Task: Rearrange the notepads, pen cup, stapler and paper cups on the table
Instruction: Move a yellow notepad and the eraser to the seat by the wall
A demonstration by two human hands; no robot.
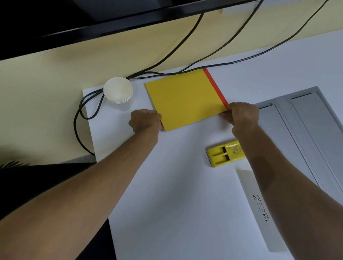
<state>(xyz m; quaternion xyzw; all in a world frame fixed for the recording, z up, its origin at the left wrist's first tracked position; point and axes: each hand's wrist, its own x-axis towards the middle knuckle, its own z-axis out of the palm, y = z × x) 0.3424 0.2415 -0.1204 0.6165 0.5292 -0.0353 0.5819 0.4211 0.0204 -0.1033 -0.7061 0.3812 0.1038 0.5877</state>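
We count one yellow notepad (185,98) lying flat on the table (177,207), its long axis running along the table's far edge and its red spine facing right. The left hand (145,121) pinches its near-left corner, and the right hand (243,115) pinches its near, red-edged corner. One stack of paper cups (118,89) stands left of the notepad, and one stapler (224,153) lies nearer us.

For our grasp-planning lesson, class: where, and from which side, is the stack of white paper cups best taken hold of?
Probably round the side wall of the stack of white paper cups, just under the rim, from the near right. It stands upright, mouth open, and black cables run along its left and far sides.
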